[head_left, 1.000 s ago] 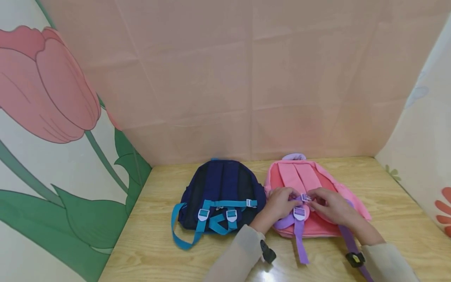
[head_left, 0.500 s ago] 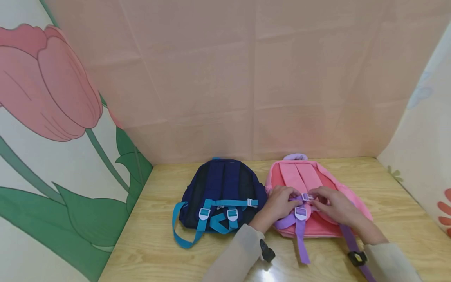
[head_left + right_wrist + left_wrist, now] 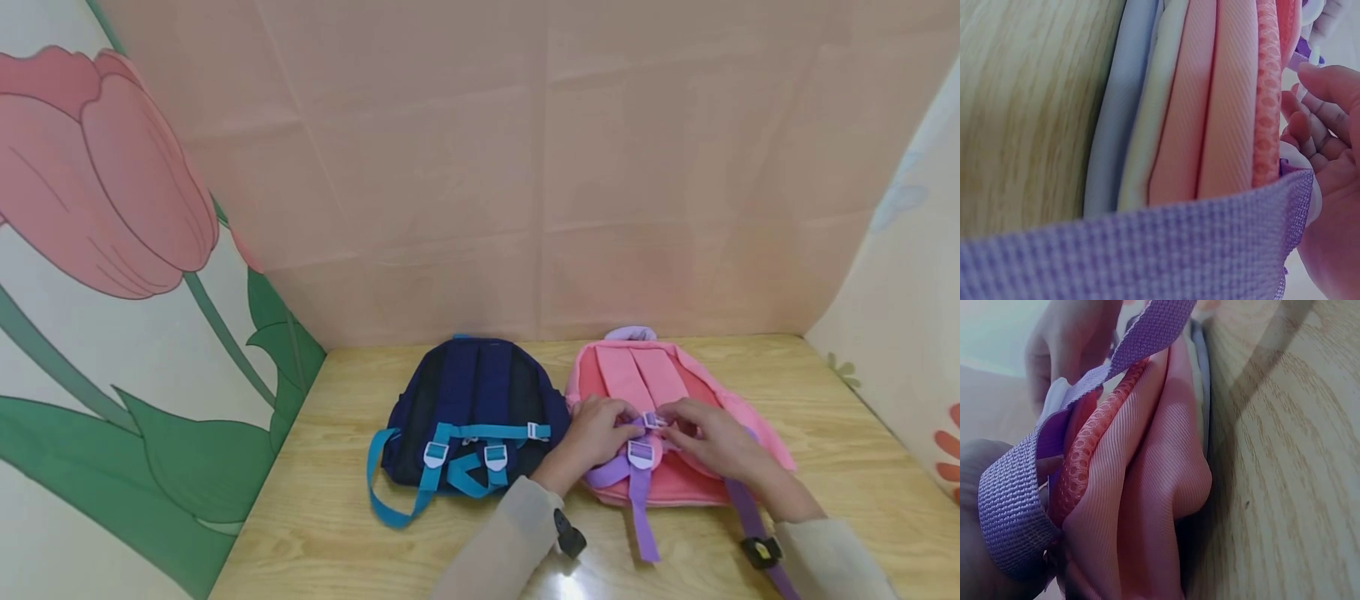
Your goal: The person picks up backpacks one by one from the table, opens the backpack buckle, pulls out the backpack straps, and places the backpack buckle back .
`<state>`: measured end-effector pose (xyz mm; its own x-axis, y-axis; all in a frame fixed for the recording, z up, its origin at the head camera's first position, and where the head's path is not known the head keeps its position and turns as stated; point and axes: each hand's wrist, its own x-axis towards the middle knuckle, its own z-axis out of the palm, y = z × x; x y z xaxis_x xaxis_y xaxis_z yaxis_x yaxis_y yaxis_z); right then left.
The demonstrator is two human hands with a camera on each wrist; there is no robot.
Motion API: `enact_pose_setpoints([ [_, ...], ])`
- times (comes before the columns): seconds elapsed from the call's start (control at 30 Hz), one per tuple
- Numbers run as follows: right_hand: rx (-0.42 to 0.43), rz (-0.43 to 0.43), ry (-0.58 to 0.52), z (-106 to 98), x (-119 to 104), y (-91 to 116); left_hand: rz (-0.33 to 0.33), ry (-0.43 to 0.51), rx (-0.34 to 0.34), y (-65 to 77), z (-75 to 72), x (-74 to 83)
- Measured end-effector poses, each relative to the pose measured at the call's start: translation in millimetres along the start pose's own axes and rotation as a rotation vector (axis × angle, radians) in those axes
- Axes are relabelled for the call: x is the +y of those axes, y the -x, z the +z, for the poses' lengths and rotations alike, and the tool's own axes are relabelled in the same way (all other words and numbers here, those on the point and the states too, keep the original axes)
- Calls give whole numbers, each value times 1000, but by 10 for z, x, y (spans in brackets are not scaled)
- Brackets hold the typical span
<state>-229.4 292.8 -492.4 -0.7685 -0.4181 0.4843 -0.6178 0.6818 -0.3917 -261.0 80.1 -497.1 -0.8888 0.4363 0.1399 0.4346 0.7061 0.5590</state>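
Note:
A pink backpack (image 3: 645,371) lies with its back panel and shoulder straps facing up. My left hand (image 3: 596,429) pinches a small white buckle (image 3: 651,420) on a purple strap over the panel. From the other side, my right hand (image 3: 708,433) pinches the buckle's right end between thumb and fingers. Below it, a white strap adjuster (image 3: 641,454) has a loose purple strap end (image 3: 642,521) hanging onto the table. In the left wrist view, purple webbing (image 3: 1016,506) loops in front of the left hand. The right wrist view shows the right hand (image 3: 1335,137) with bent fingers beside the coral mesh edge.
A navy backpack (image 3: 476,392) with turquoise straps (image 3: 397,517) lies against the pink one's left side. Both rest on a wooden table (image 3: 322,500). Behind stands a beige cloth backdrop (image 3: 450,167), with flower-patterned panels (image 3: 142,192) at the sides. A second purple strap (image 3: 742,504) trails under the right forearm.
Both hands stay at the buckle with hardly any movement. The head view has shifted slightly, and the backpacks have not moved on the table.

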Motion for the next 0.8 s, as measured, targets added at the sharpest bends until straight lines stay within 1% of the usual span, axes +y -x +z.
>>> enact_pose_setpoints([
  [0.17, -14, 13, 6, 8, -17, -10, -13, 16, -1, -4, -3, 5],
  [0.37, -21, 19, 4, 20, -16, -11, -9, 34, 7, -1, -5, 2],
  [0.57, -9, 4, 3, 42, -22, -8, -3, 41, 21, 21, -6, 3],
  [0.73, 0, 5, 22, 45, -43, -24, -27, 60, 25, 38, -12, 15],
  [0.8, 3, 4, 30, 47, -41, -23, -25, 68, 30, 45, -20, 13],
])
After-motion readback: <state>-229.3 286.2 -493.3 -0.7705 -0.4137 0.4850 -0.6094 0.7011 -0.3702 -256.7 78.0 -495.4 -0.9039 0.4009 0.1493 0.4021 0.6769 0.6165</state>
